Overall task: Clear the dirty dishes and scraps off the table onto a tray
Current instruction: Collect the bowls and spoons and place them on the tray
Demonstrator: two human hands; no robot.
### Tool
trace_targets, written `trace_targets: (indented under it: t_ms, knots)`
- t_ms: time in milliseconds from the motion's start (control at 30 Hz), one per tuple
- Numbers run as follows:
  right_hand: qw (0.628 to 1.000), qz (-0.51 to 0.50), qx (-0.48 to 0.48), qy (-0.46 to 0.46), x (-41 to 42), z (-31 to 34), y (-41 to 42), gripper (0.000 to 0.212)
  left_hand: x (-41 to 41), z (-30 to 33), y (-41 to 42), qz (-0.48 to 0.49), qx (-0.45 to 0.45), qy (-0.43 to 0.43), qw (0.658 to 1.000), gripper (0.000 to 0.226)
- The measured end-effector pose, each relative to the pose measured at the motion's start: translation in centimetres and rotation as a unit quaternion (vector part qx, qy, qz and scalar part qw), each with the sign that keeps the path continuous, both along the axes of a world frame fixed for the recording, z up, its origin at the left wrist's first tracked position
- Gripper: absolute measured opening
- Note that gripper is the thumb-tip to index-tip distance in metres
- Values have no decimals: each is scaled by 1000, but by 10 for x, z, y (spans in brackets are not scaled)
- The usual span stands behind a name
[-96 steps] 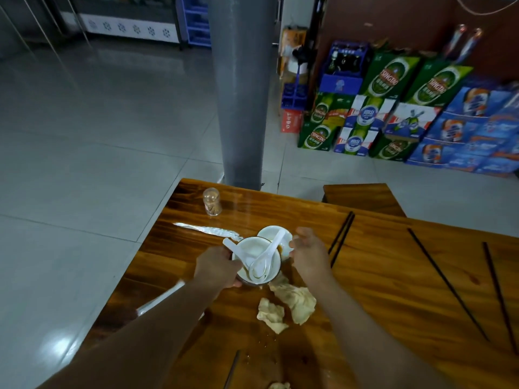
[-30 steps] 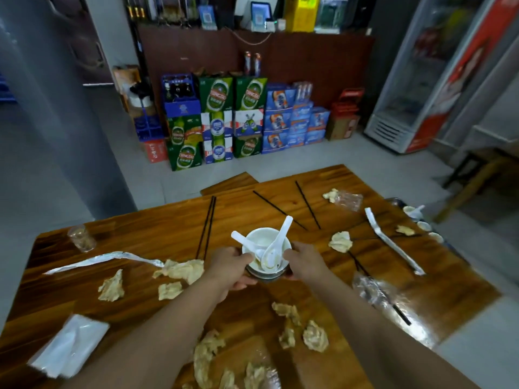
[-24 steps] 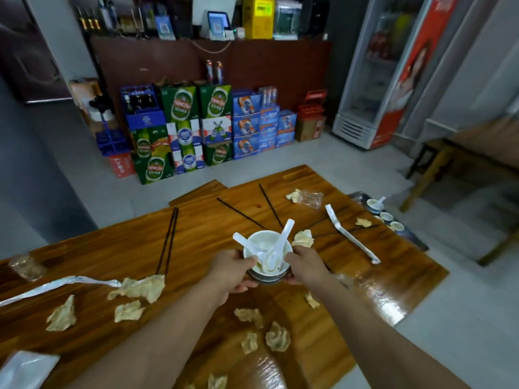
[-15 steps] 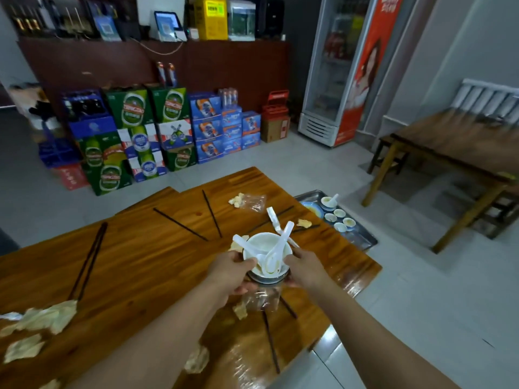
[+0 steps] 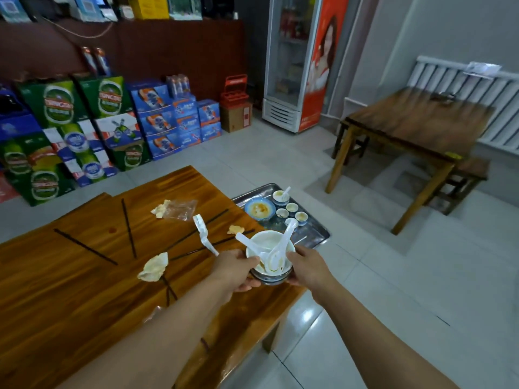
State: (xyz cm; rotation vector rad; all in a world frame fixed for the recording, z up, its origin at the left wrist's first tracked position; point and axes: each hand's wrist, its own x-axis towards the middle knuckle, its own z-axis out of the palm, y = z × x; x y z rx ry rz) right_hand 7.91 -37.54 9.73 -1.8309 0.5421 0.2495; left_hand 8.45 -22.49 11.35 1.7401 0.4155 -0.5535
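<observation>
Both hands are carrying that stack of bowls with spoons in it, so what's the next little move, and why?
Probably carry the stacked bowls forward and set them on the metal tray, in its bare near part. Left hand and right hand grip the stack above the table's end, and the tray already holds dirty dishes.

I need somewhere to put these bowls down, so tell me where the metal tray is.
In the head view the metal tray sits past the far right end of the wooden table, just beyond the stacked bowls held in both hands, already holding a blue-rimmed bowl and small cups.
</observation>
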Motion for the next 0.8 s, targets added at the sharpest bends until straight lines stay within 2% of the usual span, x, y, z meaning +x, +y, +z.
trace_targets:
  t_ms: [300, 567, 700, 800]
  knots:
    - [999, -33, -16, 14, 87, -15, -66, 29, 100, -19, -66, -33, -17, -1, 999, 9]
    - [998, -39, -17, 35, 169, -32, -111, 17, 188, -40, -113, -34, -21, 45, 998, 22]
    - [999, -16, -23, 46, 208, -47, -128, 22, 223, -55, -131, -25, -16, 60, 998, 26]
    - [998, 21, -35, 56, 239, -64, -144, 18, 248, -69, -148, -5, 6, 68, 998, 26]
